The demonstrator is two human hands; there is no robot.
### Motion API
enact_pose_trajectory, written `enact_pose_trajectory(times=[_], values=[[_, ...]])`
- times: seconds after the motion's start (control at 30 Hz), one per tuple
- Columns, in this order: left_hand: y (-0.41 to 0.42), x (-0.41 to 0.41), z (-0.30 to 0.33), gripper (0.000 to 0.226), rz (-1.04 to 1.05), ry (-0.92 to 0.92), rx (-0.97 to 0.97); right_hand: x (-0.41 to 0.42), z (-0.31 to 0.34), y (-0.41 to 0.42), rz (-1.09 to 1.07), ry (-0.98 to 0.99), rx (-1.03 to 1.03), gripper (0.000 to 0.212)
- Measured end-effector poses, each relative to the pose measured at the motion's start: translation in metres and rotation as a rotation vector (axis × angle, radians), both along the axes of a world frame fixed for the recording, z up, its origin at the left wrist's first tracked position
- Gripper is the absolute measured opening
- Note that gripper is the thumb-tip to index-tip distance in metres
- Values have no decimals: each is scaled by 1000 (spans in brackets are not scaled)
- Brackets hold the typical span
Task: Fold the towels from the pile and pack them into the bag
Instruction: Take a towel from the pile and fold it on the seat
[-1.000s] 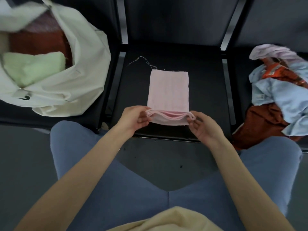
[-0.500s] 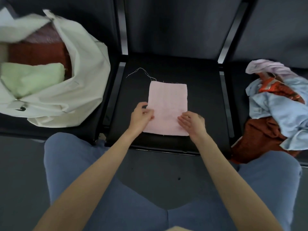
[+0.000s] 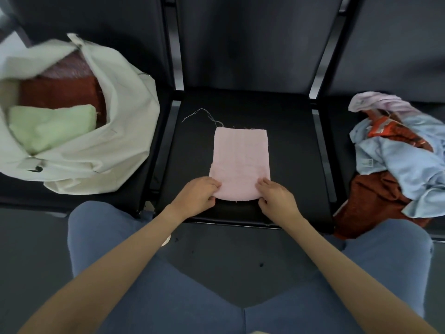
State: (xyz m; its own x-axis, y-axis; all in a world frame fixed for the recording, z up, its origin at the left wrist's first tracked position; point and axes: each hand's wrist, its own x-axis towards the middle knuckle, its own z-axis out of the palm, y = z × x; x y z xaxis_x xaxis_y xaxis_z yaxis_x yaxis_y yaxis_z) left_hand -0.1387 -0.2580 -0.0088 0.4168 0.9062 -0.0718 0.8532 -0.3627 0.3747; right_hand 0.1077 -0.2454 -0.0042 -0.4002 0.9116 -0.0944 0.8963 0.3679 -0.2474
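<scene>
A folded pink towel (image 3: 240,160) lies flat on the middle black seat (image 3: 293,153), a loose thread trailing from its far left corner. My left hand (image 3: 196,196) pinches the towel's near left corner and my right hand (image 3: 277,197) pinches its near right corner, lifting the near edge slightly. On the left seat an open cream bag (image 3: 115,145) holds a folded light green towel (image 3: 50,126) and a rust red one (image 3: 60,92). The pile of unfolded towels (image 3: 395,162), light blue, rust, orange and pale pink, sits on the right seat.
The seats form a row of black chairs with dark backrests (image 3: 245,42) and metal dividers. My knees in blue trousers (image 3: 168,297) fill the foreground above a dark grey floor. Bare seat surrounds the pink towel on both sides.
Half a second ago both hands pressed flat on the pink towel's lower half. They have drawn back to its near edge and now pinch the corners.
</scene>
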Motion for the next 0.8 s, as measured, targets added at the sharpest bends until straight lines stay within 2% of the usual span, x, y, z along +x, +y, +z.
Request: enact_pose_trajectory(times=[0.2, 0.3, 0.37, 0.47, 0.57, 0.7, 0.8], values=[[-37, -3, 14, 21, 76, -199, -105, 21, 23, -18, 14, 15, -174, 19], [-55, -1, 26, 3, 115, -329, -156, 28, 34, -28, -40, 162, -253, 15], [-56, 1, 35, 2, 165, -417, -144, 28, 38, -27, -119, 336, -266, 21], [-38, 4, 41, 14, 282, -536, -139, 24, 40, -13, -224, 517, -289, 19], [-4, 8, 37, 8, 467, -620, -166, 14, 38, 12, -361, 636, -292, 10], [37, 14, 28, 23, 722, -701, -264, 0, 29, 48, -566, 752, -291, 20], [53, 18, 17, 34, 840, -704, -339, -8, 18, 66, -614, 741, -312, 28]])
